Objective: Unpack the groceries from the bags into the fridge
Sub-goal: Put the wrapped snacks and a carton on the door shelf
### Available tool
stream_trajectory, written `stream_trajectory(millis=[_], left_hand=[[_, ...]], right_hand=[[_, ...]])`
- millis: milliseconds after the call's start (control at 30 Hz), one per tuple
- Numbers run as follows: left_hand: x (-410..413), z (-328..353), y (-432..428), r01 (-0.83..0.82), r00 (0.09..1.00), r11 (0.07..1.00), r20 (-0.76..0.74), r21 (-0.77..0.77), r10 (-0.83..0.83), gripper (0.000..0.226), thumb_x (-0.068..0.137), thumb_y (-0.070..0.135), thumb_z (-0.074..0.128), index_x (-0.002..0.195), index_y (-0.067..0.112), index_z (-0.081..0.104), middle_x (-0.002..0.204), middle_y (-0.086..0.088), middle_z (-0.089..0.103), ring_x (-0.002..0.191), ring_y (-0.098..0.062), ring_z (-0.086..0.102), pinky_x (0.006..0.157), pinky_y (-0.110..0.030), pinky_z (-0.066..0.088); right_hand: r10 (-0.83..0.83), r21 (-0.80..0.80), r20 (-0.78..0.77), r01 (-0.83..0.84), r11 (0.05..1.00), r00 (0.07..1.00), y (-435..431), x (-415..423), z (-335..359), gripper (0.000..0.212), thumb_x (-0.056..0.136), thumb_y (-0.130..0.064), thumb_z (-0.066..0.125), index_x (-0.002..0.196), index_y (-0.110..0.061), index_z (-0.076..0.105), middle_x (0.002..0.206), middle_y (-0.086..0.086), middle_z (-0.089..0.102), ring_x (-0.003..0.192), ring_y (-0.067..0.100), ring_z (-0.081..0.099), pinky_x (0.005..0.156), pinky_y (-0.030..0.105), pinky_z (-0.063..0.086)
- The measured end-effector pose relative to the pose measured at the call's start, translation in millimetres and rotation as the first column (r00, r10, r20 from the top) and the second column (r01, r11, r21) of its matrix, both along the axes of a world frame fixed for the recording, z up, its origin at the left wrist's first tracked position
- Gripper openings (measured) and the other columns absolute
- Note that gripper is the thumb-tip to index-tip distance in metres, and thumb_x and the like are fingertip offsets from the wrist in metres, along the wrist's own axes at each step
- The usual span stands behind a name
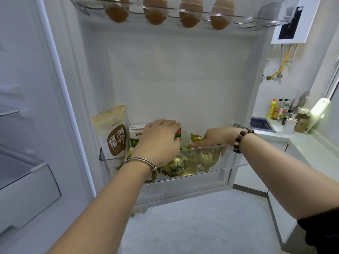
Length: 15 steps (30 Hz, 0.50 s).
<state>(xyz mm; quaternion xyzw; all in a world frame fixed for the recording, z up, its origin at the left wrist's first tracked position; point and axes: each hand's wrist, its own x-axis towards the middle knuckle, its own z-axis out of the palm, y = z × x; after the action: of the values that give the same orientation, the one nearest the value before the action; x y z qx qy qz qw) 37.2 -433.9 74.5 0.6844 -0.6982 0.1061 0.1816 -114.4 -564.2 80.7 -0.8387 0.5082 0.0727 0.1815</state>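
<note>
The fridge door stands open with a clear door bin low down. In the bin stand a tan pouch with brown lettering at the left and a white and green carton beside it. My left hand lies over the carton, fingers curled round its top and right side. Several gold foil-wrapped items fill the rest of the bin. My right hand reaches into the bin from the right and pinches a gold wrapper; its fingertips are hidden behind the bin wall.
A clear egg rack with several brown eggs runs across the top of the door. Fridge shelves and a drawer are at the left. A counter at the right carries bottles and a dish rack. Grey floor lies below.
</note>
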Motion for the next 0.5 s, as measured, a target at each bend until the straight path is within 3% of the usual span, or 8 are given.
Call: stream_trajectory(millis=[133,233,367,500], left_hand=[[-1,0,2,0.007,1.0,1.0,0.004,-0.009,-0.007,0.048,0.096,0.029,0.038,0.144,0.024,0.034,0.151,0.005,0.033,0.138,-0.017,0.025,0.114,-0.038,0.019],[-1,0,4,0.012,1.0,1.0,0.016,-0.018,-0.011,0.048,0.096,0.028,0.038,0.144,0.024,0.034,0.15,0.005,0.034,0.138,-0.017,0.027,0.114,-0.037,0.02],[-2,-1,7,0.008,1.0,1.0,0.031,-0.014,-0.007,0.047,0.097,0.029,0.037,0.144,0.023,0.034,0.15,0.004,0.035,0.137,-0.017,0.027,0.114,-0.039,0.021],[-4,-1,9,0.008,0.999,1.0,0.04,-0.027,-0.007,0.047,0.097,0.029,0.036,0.143,0.022,0.036,0.148,0.003,0.037,0.136,-0.019,0.03,0.113,-0.04,0.024]], right_hand=[[-0.059,-0.277,0.201,0.114,0.954,0.978,7,-4,-2,0.058,0.091,-0.055,0.045,0.076,-0.002,0.064,0.073,0.012,0.067,0.059,0.019,0.058,0.055,0.024,0.044],[-0.026,-0.377,0.382,0.182,0.908,0.924,14,-11,-2,0.047,0.092,-0.037,0.05,0.083,0.005,0.068,0.078,0.017,0.071,0.059,0.023,0.059,0.059,0.026,0.047],[-0.051,-0.116,0.255,0.083,0.99,0.966,21,-11,2,0.02,0.086,-0.016,0.062,0.087,0.002,0.07,0.075,0.013,0.073,0.063,0.02,0.07,0.063,0.029,0.059],[-0.009,-0.017,0.235,0.014,1.0,0.972,18,-9,4,0.021,0.082,-0.023,0.071,0.088,-0.004,0.073,0.077,0.008,0.074,0.074,0.02,0.072,0.073,0.031,0.059]])
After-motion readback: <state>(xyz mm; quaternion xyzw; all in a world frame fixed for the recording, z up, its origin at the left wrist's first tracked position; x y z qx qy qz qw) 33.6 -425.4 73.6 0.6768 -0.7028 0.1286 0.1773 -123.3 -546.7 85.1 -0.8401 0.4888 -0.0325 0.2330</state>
